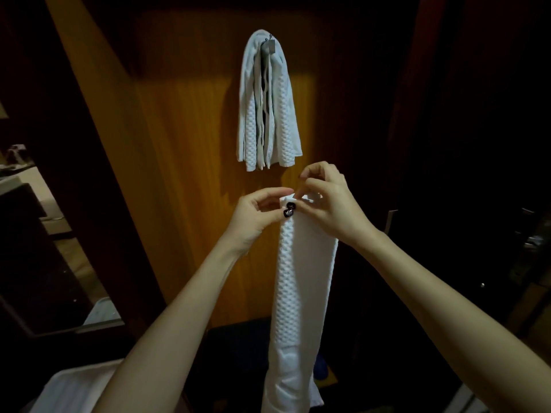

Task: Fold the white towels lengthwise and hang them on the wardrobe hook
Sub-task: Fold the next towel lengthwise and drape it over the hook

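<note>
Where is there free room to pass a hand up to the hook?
Bare wooden panel lies left of the hung towels, and a darker strip on their right. Crowded: the hook, wrapped in towels, and just below them, where the left hand and right hand pinch the folded towel.

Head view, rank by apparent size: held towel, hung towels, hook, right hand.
1. held towel, which is nearest the camera, so its lead over the next is unsure
2. hung towels
3. right hand
4. hook

Dim bedroom: wooden wardrobe, towels on its hook.
</note>
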A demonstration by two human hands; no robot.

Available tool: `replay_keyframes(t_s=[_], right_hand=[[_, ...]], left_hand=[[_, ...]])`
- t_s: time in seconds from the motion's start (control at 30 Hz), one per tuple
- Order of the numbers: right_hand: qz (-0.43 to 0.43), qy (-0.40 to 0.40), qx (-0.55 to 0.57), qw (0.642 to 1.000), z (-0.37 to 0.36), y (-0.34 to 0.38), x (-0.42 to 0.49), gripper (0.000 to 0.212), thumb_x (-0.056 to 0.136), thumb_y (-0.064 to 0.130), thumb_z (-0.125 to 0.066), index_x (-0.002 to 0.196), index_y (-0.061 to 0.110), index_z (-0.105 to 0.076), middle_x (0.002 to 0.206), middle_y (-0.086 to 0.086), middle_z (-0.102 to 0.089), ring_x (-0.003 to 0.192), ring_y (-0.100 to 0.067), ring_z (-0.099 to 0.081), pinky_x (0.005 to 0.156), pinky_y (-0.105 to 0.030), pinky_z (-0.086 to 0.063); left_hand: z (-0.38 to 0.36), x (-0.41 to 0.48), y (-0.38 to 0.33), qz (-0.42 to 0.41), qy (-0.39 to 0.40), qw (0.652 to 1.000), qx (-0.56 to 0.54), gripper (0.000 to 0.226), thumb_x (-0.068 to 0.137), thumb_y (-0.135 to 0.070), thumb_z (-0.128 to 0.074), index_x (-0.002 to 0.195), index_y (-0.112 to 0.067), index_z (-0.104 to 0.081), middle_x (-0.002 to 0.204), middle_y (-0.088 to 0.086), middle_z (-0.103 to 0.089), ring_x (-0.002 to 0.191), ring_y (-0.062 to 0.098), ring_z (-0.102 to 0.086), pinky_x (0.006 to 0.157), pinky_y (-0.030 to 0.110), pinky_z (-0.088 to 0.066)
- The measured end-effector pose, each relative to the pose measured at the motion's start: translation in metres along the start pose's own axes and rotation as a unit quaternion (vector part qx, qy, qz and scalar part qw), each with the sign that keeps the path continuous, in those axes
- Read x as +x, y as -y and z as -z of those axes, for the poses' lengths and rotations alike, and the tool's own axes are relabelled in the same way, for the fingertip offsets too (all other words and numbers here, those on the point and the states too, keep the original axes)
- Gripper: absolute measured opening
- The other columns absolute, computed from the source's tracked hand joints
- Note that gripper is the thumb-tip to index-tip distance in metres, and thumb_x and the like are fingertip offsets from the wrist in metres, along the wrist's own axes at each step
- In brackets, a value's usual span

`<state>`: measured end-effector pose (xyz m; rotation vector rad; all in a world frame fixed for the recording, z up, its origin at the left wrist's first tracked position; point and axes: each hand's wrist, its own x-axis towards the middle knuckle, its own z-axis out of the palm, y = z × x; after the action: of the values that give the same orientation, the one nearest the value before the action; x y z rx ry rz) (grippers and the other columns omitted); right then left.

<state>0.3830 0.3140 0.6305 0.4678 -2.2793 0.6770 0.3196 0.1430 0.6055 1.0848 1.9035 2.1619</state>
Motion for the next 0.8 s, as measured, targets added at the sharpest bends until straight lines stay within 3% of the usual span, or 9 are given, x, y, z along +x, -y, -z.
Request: replay_keyframes(t_s=[0.1, 0.23, 0.3, 0.37, 0.47, 0.6, 0.67, 0.73, 0.8], right_hand=[[-0.043, 0.074, 0.033, 0.996, 0.007, -0.004, 0.006, 0.014, 0.088, 0.024, -0.070, 0.086, 0.010, -0.068, 0.124, -0.005, -0.053, 0.118, -0.020, -0.048, 0.101, -0.046, -0.041], [-0.098, 0.172, -0.024, 0.980, 0.033, -0.023, 0.008, 0.030, 0.085, 0.042, -0.070, 0.091, 0.014, -0.066, 0.134, -0.007, -0.053, 0.124, -0.020, -0.048, 0.101, -0.038, -0.042], [-0.106, 0.196, -0.024, 0.975, 0.043, -0.029, 0.006, 0.038, 0.082, 0.042, -0.073, 0.090, 0.006, -0.066, 0.112, -0.006, -0.063, 0.101, -0.015, -0.059, 0.083, -0.035, -0.048], [-0.108, 0.207, 0.012, 0.972, 0.048, -0.030, 0.002, 0.032, 0.082, 0.040, -0.074, 0.081, 0.010, -0.063, 0.078, 0.002, -0.060, 0.067, -0.005, -0.053, 0.061, -0.029, -0.041], [-0.082, 0.166, 0.027, 0.982, 0.044, -0.027, 0.001, 0.035, 0.086, 0.034, -0.072, 0.069, 0.012, -0.051, 0.062, 0.007, -0.043, 0.054, -0.003, -0.038, 0.052, -0.024, -0.028], [-0.071, 0.061, 0.072, 0.993, 0.032, -0.020, 0.007, 0.035, 0.085, 0.029, -0.074, 0.072, 0.008, -0.049, 0.063, 0.008, -0.043, 0.057, -0.002, -0.036, 0.051, -0.021, -0.028], [-0.073, 0.000, 0.102, 0.992, 0.027, -0.019, 0.011, 0.028, 0.083, 0.031, -0.076, 0.082, 0.013, -0.054, 0.069, 0.001, -0.052, 0.063, -0.009, -0.043, 0.056, -0.029, -0.035], [-0.063, -0.035, 0.135, 0.988, 0.025, -0.018, 0.015, 0.022, 0.085, 0.029, -0.073, 0.102, 0.023, -0.060, 0.084, -0.007, -0.063, 0.068, -0.026, -0.053, 0.060, -0.040, -0.043], [-0.043, -0.047, 0.151, 0.987, 0.026, -0.016, 0.017, 0.039, 0.088, 0.021, -0.069, 0.123, 0.035, -0.058, 0.104, -0.002, -0.069, 0.075, -0.022, -0.062, 0.071, -0.043, -0.050]], left_hand=[[-0.001, 0.000, -0.002, -0.012, -0.017, 1.000, 0.008, 0.040, 0.077, 0.009, -0.069, 0.105, -0.019, -0.067, 0.092, -0.005, -0.075, 0.092, 0.009, -0.068, 0.075, 0.019, -0.054], [0.009, 0.006, -0.011, -0.026, -0.038, 0.999, -0.002, 0.038, 0.078, 0.012, -0.066, 0.103, -0.016, -0.063, 0.087, -0.003, -0.074, 0.087, 0.010, -0.068, 0.072, 0.020, -0.055], [0.013, 0.008, -0.016, -0.049, -0.028, 0.998, 0.020, 0.034, 0.078, 0.014, -0.066, 0.096, -0.015, -0.062, 0.082, -0.007, -0.072, 0.083, 0.007, -0.067, 0.071, 0.020, -0.054], [0.014, 0.009, -0.016, -0.065, -0.019, 0.996, 0.060, 0.031, 0.078, 0.013, -0.066, 0.090, -0.015, -0.064, 0.078, -0.011, -0.070, 0.079, 0.004, -0.064, 0.070, 0.019, -0.053], [0.012, 0.007, -0.013, -0.083, -0.022, 0.990, 0.115, 0.029, 0.082, 0.009, -0.065, 0.087, -0.020, -0.066, 0.077, -0.015, -0.067, 0.074, -0.001, -0.060, 0.068, 0.016, -0.051], [0.017, 0.005, -0.014, -0.106, -0.045, 0.988, 0.102, 0.044, 0.087, 0.007, -0.060, 0.103, -0.033, -0.065, 0.088, -0.003, -0.065, 0.078, 0.006, -0.061, 0.073, 0.023, -0.055], [0.020, 0.005, -0.019, -0.107, -0.042, 0.990, 0.082, 0.053, 0.087, 0.014, -0.054, 0.096, -0.035, -0.072, 0.091, -0.005, -0.069, 0.083, 0.011, -0.062, 0.078, 0.023, -0.055], [0.019, 0.006, -0.022, -0.116, -0.040, 0.987, 0.104, 0.051, 0.086, 0.018, -0.049, 0.088, -0.026, -0.074, 0.087, -0.014, -0.072, 0.089, 0.005, -0.064, 0.080, 0.018, -0.051], [0.012, 0.006, -0.023, -0.110, -0.028, 0.985, 0.130, 0.041, 0.088, 0.014, -0.051, 0.093, -0.022, -0.070, 0.088, -0.017, -0.072, 0.089, -0.001, -0.063, 0.077, 0.014, -0.047]])
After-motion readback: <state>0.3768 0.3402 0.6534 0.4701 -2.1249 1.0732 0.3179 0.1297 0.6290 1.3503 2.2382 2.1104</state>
